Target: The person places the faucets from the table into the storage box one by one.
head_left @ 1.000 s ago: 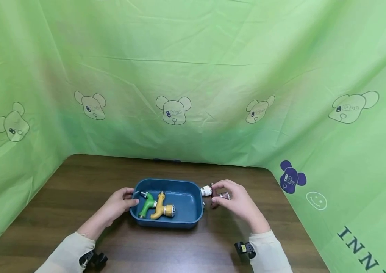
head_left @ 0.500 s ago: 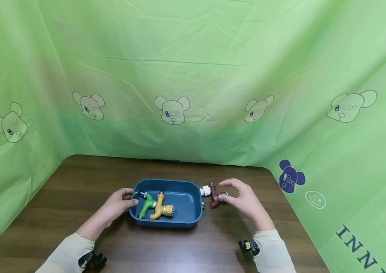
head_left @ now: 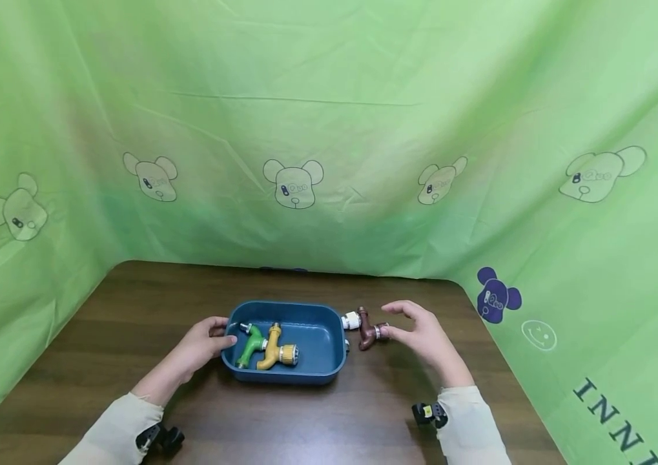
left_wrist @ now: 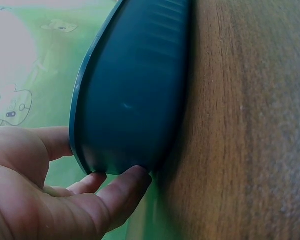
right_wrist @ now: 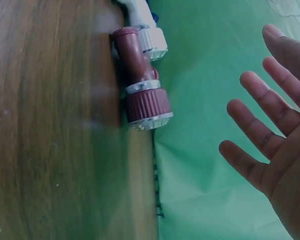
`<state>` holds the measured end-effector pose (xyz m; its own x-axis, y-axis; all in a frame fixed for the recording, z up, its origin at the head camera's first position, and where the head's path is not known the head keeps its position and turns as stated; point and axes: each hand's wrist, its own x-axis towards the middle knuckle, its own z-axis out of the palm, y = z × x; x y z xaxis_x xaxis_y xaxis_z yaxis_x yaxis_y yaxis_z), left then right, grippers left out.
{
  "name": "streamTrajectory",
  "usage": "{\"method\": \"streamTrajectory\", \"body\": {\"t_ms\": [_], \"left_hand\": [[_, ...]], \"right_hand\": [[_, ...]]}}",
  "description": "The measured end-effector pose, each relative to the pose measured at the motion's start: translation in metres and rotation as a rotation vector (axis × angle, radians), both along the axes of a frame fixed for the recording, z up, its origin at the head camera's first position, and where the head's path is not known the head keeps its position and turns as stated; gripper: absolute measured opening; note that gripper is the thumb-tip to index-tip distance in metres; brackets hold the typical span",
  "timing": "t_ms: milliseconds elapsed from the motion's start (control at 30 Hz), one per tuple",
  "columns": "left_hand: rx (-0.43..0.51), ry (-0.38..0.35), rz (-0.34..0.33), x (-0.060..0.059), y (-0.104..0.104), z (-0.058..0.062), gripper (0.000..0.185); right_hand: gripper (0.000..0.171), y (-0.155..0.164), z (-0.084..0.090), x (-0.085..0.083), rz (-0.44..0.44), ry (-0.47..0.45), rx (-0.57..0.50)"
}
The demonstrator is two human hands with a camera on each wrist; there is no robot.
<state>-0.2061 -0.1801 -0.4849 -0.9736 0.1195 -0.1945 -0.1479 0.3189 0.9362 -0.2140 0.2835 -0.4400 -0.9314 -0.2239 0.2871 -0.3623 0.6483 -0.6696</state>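
Note:
My left hand (head_left: 205,342) grips the left end of a blue plastic basin (head_left: 317,374); in the left wrist view, fingertips meet its outer wall (left_wrist: 130,100). Inside the basin, a green faucet (head_left: 252,347) and a yellow faucet (head_left: 271,352) lie side by side at the left. To the right of the basin a dark red faucet (head_left: 366,330) lies on the table, its ribbed knob (right_wrist: 149,105) facing my right hand. That hand (head_left: 421,332) hovers beside it with spread fingers, apart from it in the right wrist view (right_wrist: 285,135).
A white faucet (head_left: 351,321) shows between the basin and the dark red one, mostly hidden by the basin wall. The brown wooden table (head_left: 294,426) is enclosed by a green curtain (head_left: 294,77) with bear prints. Black camera mounts (head_left: 430,414) sit at both wrists.
My right hand has let go of the dark red faucet and drawn back to the right, its fingers spreading. The left hand and basin stay as they were.

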Motion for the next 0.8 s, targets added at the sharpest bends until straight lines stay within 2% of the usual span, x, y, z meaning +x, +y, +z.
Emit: {"method": "streamTrajectory", "body": {"t_ms": [300, 800], "left_hand": [[0.018, -0.001, 0.011, 0.001, 0.0, -0.006, 0.054], [0.006, 0.007, 0.006, -0.001, -0.001, -0.002, 0.054]], "right_hand": [[0.046, 0.003, -0.007, -0.007, -0.019, -0.055, 0.024], [0.053, 0.012, -0.012, -0.023, -0.019, -0.176, 0.015]]}}
